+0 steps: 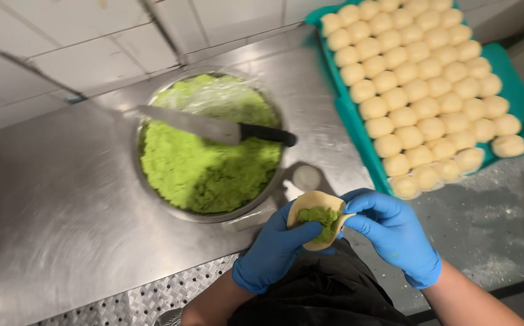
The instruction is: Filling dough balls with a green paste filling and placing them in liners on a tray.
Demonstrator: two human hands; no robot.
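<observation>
Taking the round steel bowl of bright green mashed filling as the landmark: a long steel knife with a black handle is lying across its rim, the blade over the filling, and clear film is covering the far part of the mash. The bowl is sitting on a brushed steel tabletop.

Just in front of the bowl, toward the person, the left hand in a blue glove is cupping a pale, thin round of dough with a lump of the green filling in its hollow. The right hand, also gloved in blue, is pinching the dough's edge on its right side. Both hands are grasping the dough.

The dough looks soft, light and easily torn; it likely wants support from below in the palm and gentle fingertip grips at the rim, away from the wet-looking filling.

Right of the bowl, a teal rectangular tray is holding close rows of pale round dough balls. No packages, labels or signs are showing.
</observation>
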